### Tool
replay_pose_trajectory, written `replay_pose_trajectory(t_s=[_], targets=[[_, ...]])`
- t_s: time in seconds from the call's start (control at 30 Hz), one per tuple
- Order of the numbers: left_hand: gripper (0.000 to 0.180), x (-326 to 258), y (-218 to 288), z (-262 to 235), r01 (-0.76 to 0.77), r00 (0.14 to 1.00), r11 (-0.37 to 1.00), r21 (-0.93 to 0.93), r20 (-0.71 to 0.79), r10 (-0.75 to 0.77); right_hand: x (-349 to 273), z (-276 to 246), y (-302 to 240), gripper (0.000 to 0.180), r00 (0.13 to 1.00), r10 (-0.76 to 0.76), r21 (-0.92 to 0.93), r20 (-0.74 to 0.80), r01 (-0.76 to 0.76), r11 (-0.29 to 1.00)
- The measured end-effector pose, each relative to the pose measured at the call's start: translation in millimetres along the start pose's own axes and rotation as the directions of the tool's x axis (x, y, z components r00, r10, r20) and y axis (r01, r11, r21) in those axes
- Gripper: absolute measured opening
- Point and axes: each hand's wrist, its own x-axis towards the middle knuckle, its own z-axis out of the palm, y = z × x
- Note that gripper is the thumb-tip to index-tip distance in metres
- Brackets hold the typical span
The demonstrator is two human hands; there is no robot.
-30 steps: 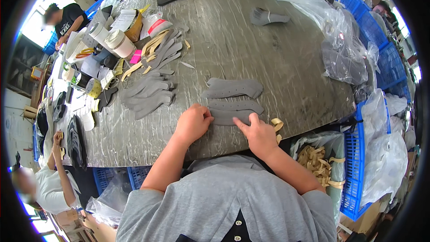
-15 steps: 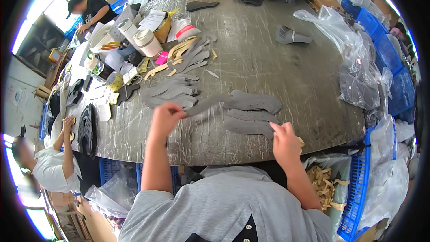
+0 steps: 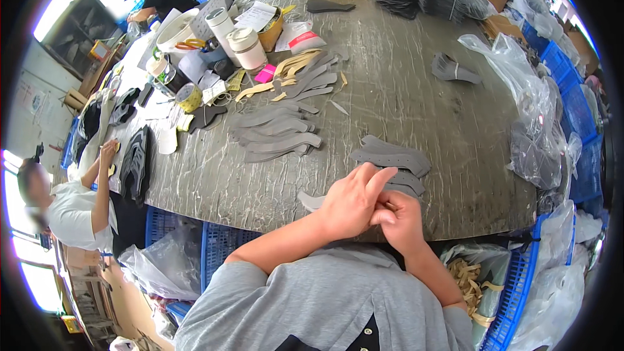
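My left hand (image 3: 353, 200) and my right hand (image 3: 398, 216) meet at the table's near edge, fingers overlapping. A grey curved strip (image 3: 311, 201) sticks out to the left from under my left hand, which is closed on it with its index finger pointing right. My right hand is curled in a pinch, and whatever sits between its fingers is hidden. Just beyond the hands lies a small pile of grey strips with dotted holes (image 3: 395, 154), partly covered by my fingers. To the left a larger fanned pile of grey strips (image 3: 276, 131) lies on the table.
Cups, papers and tools crowd around a white canister (image 3: 247, 49) at the left. A bundled grey stack (image 3: 455, 69) and plastic bags (image 3: 536, 117) lie to the right. Blue crates (image 3: 513, 292) border the table (image 3: 416, 110). Several other people work around it.
My left hand has moved right and nearer, bringing the grey strip from the left pile to my right hand. The hands were apart and now touch. The view has shifted slightly.
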Motion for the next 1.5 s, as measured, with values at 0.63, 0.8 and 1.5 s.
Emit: replay_pose_trajectory(t_s=[0.63, 0.8, 1.5], targets=[[0.089, 2.1, -9.6, 14.8, -0.028, 0.996, 0.947, -0.319, 0.068, 0.053, -10.7, -12.1, 10.7, 0.015, 0.984, 0.158, 0.338, 0.083, -0.177, 0.924], [0.097, -1.8, -11.1, 21.7, -0.076, 0.996, 0.981, -0.179, 0.023, 0.081, -9.2, -8.9, 2.4, 0.011, 0.998, 0.045, 0.081, -0.037, -0.042, 0.996], [0.02, 22.1, -2.6, -6.2, -0.167, 0.984, 0.928, -0.332, -0.001, 0.177, -8.1, -29.2, 5.1, 0.014, 0.915, 0.404, 0.862, 0.004, -0.208, 0.462]])
